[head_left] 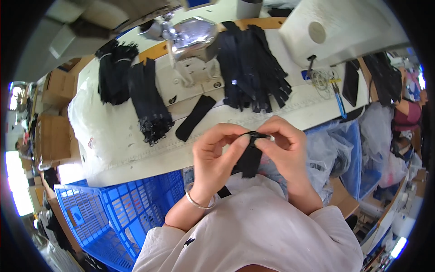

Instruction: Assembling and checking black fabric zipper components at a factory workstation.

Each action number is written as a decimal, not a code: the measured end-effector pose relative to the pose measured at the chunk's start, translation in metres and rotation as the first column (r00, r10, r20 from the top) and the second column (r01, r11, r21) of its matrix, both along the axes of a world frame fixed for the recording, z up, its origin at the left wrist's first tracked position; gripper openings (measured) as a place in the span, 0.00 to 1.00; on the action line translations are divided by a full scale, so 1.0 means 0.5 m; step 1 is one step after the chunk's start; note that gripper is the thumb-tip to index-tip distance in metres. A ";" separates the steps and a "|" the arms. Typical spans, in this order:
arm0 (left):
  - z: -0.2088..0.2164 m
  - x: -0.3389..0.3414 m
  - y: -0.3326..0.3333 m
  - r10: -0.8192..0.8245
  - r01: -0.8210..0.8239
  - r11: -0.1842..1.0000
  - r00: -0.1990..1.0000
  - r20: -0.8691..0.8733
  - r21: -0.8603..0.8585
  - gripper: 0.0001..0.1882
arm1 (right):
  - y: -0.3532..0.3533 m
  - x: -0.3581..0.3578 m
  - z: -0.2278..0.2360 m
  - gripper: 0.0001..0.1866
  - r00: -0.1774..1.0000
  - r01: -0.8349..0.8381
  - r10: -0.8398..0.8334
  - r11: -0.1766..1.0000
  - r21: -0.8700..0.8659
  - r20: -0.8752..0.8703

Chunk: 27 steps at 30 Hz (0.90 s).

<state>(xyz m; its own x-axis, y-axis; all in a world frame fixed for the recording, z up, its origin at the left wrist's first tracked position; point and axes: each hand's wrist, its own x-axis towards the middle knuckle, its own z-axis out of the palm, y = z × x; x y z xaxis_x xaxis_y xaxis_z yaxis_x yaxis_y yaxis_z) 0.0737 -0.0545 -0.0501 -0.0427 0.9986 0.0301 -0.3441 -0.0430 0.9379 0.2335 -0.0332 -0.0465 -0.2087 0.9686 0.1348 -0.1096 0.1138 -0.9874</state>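
Note:
My left hand and my right hand meet in front of my chest, thumbs and fingertips pinched together. Between them is a black zipper, bent over at the top, its tape hanging down toward my lap. The fingertips cover the part they grip, so the small pieces there cannot be made out. Just beyond my left hand a flat black strip lies on the white sewing table. Past it rests a bundle of black zippers with its sliders at the near end.
A sewing machine stands at the table's middle, with a wide pile of black zippers on its right. Another tied bundle is far left. Blue-handled snips and a phone-like black slab lie right. A blue crate stands below left.

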 end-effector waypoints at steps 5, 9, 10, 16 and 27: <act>0.005 0.001 -0.017 0.437 -0.147 0.868 0.682 -0.587 0.475 0.15 | -0.019 0.001 -0.003 0.11 0.978 0.096 -0.100 0.995 -0.029 -0.182; 0.016 -0.026 -0.065 0.163 -0.054 0.957 0.913 -0.374 0.286 0.08 | -0.049 -0.056 -0.011 0.13 0.945 0.114 -0.015 0.952 0.284 -0.326; 0.014 -0.020 -0.063 0.092 -0.081 0.989 0.992 -0.083 0.123 0.10 | -0.038 -0.064 -0.021 0.13 0.957 0.074 0.050 0.910 0.408 -0.285; 0.049 -0.096 -0.034 0.320 -0.321 0.943 0.947 0.029 0.089 0.07 | -0.014 -0.073 0.000 0.15 0.928 -0.228 0.036 0.842 0.489 0.370; 0.036 -0.333 0.129 0.263 -0.387 0.922 0.608 -0.749 0.009 0.15 | 0.146 -0.087 -0.042 0.25 0.367 -0.134 -0.523 0.789 0.600 0.769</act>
